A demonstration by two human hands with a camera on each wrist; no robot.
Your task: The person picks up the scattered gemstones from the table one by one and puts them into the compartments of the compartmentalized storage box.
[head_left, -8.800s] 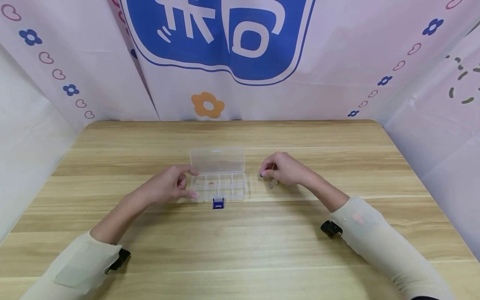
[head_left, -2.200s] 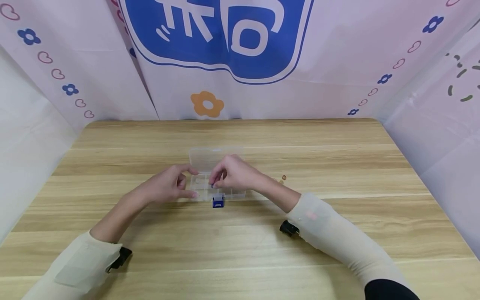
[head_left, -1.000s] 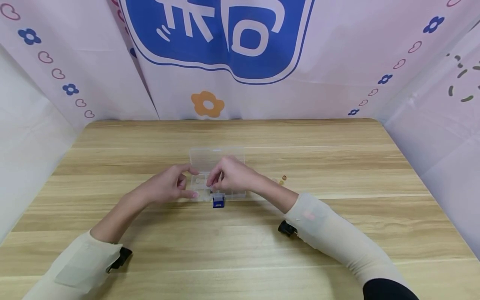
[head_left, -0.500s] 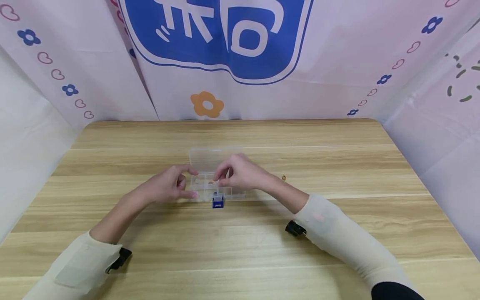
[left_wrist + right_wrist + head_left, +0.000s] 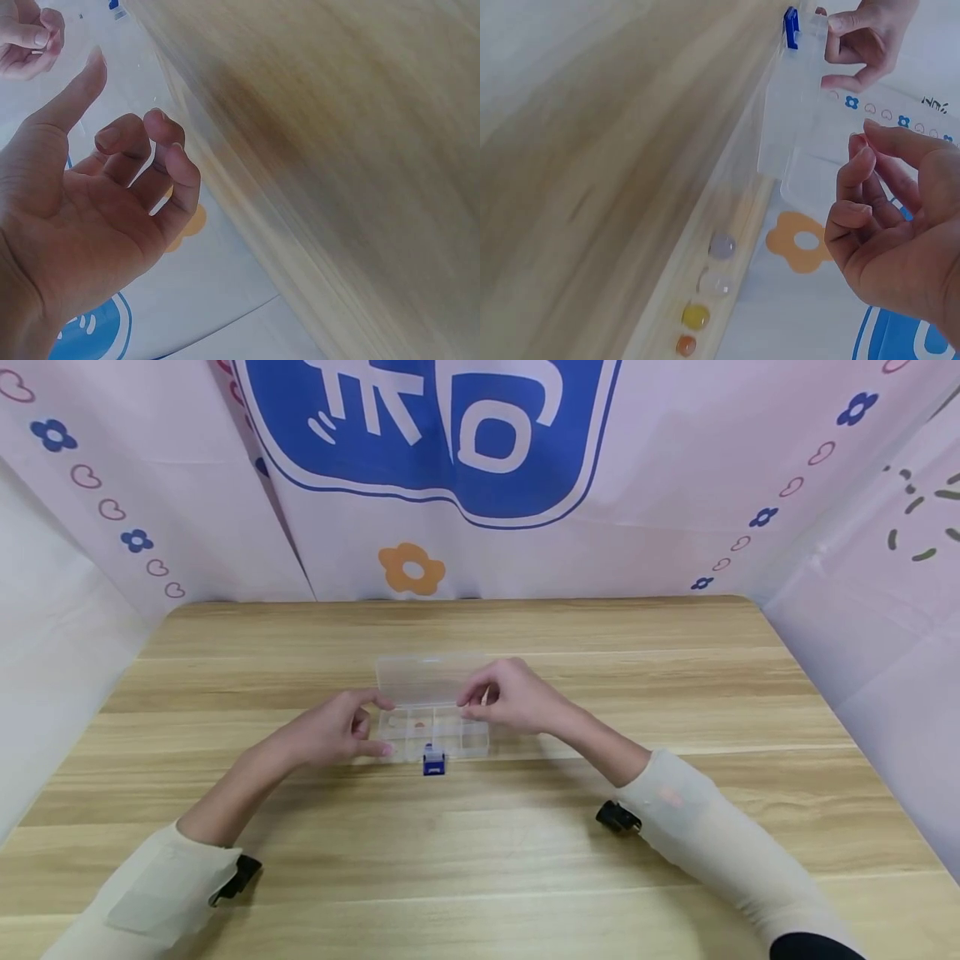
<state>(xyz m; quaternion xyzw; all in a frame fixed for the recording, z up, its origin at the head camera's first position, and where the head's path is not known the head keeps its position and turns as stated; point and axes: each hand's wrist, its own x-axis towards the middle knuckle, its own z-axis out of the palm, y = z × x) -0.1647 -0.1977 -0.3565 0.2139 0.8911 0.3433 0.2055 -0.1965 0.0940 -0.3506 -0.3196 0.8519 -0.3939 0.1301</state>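
A clear compartment box [image 5: 447, 724] stands on the table with its transparent lid [image 5: 420, 681] raised at the back and a blue latch [image 5: 433, 764] at the front. My left hand [image 5: 324, 728] holds the box's left end between thumb and forefinger. My right hand [image 5: 517, 697] hovers over the box's right end, fingers loosely bent, thumb and fingertips close together with nothing visible between them. An orange bead [image 5: 420, 725] lies in a rear compartment, and a dark blue bead [image 5: 428, 747] shows just behind the latch.
In the right wrist view a row of loose beads lies on the table: two pale clear ones, one of them a clear bead [image 5: 716, 283], a yellow bead [image 5: 695, 316] and an orange bead [image 5: 686, 345]. A printed cloth [image 5: 637, 527] hangs behind the table [image 5: 480, 860].
My right hand has carried a dark blue bead from the table into the box and let it go. It has since drawn back rightward and up. My left hand stays put.
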